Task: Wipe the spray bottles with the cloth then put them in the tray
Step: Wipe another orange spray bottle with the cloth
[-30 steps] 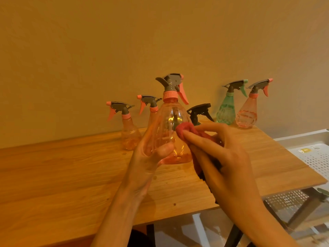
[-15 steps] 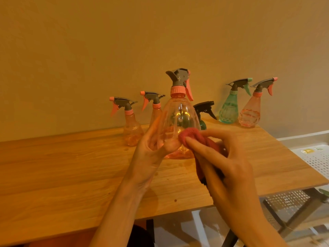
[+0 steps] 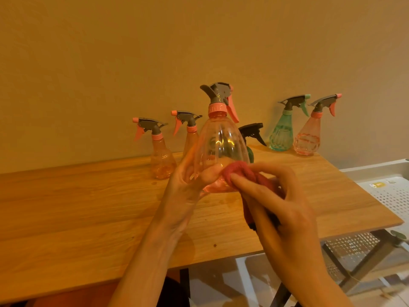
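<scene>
My left hand (image 3: 188,185) grips the lower body of a clear pink spray bottle (image 3: 221,142) with a grey head and pink trigger, held upright above the wooden table (image 3: 77,213). My right hand (image 3: 281,207) holds a bunched red cloth (image 3: 241,173) and presses it against the bottle's lower right side. Along the wall stand two pink bottles (image 3: 160,151) (image 3: 190,134) on the left, a dark-headed green bottle (image 3: 251,138) partly hidden behind the held one, then a teal bottle (image 3: 283,129) and a pink bottle (image 3: 308,134) on the right. A white perforated tray (image 3: 391,191) lies off the table's right end.
The table's front edge and right corner are near my arms. Below the right end are dark metal legs (image 3: 363,260) and a mesh shelf. The wall rises directly behind the row of bottles.
The cloth has slid down the bottle's right side toward its base. The held bottle has risen slightly and stayed upright in my left hand.
</scene>
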`<state>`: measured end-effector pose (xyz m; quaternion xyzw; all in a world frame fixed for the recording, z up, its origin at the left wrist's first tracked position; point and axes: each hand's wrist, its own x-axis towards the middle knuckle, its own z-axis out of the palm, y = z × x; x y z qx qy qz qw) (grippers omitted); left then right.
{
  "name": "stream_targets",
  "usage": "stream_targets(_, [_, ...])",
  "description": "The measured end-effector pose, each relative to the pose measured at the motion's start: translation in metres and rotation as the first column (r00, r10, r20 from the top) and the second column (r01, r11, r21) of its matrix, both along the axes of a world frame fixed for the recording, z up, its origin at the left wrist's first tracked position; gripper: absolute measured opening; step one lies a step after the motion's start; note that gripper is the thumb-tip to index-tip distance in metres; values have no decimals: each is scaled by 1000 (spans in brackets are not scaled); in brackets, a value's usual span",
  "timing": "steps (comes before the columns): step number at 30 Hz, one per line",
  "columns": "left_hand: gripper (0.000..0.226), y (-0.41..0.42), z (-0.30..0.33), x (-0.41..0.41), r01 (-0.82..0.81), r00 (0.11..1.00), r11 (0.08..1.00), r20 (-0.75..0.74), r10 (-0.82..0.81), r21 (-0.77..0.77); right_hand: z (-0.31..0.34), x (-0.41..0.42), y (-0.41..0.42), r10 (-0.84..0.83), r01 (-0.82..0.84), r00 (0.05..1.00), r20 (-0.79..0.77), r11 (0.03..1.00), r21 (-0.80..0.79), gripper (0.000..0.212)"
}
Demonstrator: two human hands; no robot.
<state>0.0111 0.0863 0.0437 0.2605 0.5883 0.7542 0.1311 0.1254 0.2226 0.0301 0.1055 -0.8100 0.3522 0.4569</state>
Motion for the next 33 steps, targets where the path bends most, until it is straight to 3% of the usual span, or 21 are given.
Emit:
stream_targets(3, [120,1,-1,1,-9,999,1000,38,8,13,-10,6,0,15,-15,999,31,1000,-3,34])
stream_targets(9, [109,7,1,7,72,994,997,75,-75,38,-9,4,0,28,-28,1000,-5,999,43,31])
stream_targets(14, [118,8,0,6,90,992,996,91,-90,6,-5,4,-2,47,-46,999,-18,998,50,29])
stream_targets(20, [107,6,0,8,91,995,994,47,-93,53,7,9,3,101,-100,995,-11,966,-239,29])
stream_targets(26, [105,0,1,9,139,990,990,-27,-139,19,36,-13,16,40,-40,999,4,996,-83,30])
stream_targets(33, [105,-6,0,10,167,986,985,-25,-166,39,79,-35,26,115,-95,983,141,985,-145,27])
